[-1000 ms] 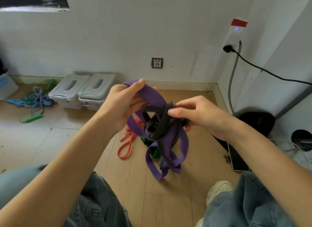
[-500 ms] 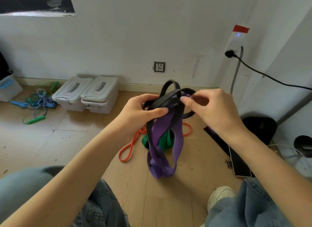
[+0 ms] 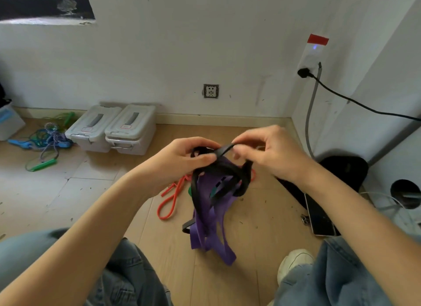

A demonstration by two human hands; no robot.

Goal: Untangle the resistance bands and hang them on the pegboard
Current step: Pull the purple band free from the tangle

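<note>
black band (image 3: 224,149) pinched between left hand (image 3: 182,161) and right hand (image 3: 271,153), strand spanning sideways | purple band (image 3: 210,217) hung below, looped through | pegboard not seen

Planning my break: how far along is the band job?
Done: nothing hung; no pegboard in view. In hand: left hand and right hand pinch the black band, still knotted with the purple band. Left: separate those, then the orange band on the floor.
</note>
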